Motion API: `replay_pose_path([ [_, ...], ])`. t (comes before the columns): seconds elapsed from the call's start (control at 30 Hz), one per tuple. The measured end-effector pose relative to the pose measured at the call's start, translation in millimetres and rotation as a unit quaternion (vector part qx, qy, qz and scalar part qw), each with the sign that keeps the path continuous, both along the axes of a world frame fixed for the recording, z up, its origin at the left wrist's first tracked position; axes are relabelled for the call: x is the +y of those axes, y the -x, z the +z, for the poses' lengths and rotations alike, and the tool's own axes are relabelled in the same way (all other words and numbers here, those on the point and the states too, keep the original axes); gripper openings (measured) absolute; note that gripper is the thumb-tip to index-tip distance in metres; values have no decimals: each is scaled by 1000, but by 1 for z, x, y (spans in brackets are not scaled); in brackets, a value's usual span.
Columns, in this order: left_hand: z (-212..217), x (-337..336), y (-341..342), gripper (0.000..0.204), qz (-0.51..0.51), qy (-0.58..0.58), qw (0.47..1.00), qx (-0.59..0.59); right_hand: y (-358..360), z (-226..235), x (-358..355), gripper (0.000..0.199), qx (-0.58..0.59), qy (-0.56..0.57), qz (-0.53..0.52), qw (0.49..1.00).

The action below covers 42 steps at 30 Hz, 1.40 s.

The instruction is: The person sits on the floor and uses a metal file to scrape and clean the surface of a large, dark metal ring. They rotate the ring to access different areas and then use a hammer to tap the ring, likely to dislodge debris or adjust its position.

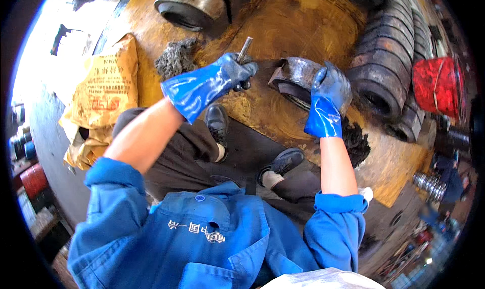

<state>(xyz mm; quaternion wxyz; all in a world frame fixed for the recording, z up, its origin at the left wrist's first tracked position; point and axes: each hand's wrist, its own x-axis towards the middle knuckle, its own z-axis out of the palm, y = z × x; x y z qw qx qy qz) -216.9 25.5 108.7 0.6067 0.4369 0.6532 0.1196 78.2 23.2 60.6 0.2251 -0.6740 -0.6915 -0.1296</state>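
Observation:
A short metal rod (pixel 245 49) points up and away out of my left hand (pixel 236 71), whose blue-gloved fingers are wrapped around it. My right hand (pixel 331 87), in a matching blue glove, grips the right side of a thick metal ring (pixel 299 73). The ring is tilted, its dark bore facing toward me, over the brown worktop (pixel 293 26). Between the two hands there is a gap, and the rod is apart from the ring. Part of the ring is hidden behind my right glove.
Stacked dark metal rings (pixel 386 51) lie in rows at the right, beside a red bundle (pixel 437 85). Larger rings (pixel 194 8) rest at the far left. A grey clump of fibres (pixel 177 58), a yellow paper sack (pixel 108 82) and dark shavings (pixel 355 143) are nearby.

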Motion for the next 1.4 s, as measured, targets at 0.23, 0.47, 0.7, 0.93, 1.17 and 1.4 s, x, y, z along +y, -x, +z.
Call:
replay_pose_path([
  [0.23, -13, 10, 42, 26, -1, 64, 997, -36, 2, -4, 2, 23, -25, -18, 36, 999],
  [0.47, -40, 19, 57, 24, 22, 78, 993, -91, 1, -7, 3, 23, -30, -38, 44, 998],
  [0.7, -55, 14, 53, 26, 121, 105, 972, -170, 3, -9, 6, 23, -40, -32, 50, 997],
  [0.93, -60, -5, 54, 29, 262, 150, 907, -292, 1, -12, 6, 23, -49, -29, 40, 998],
  [1.17, -70, -66, 21, 16, 407, 195, 833, -321, 4, -7, 4, 28, -26, 4, 38, 999],
  [1.4, -86, -64, -11, 16, 399, 196, 797, -410, 6, -7, 5, 29, -31, 10, 35, 999],
])
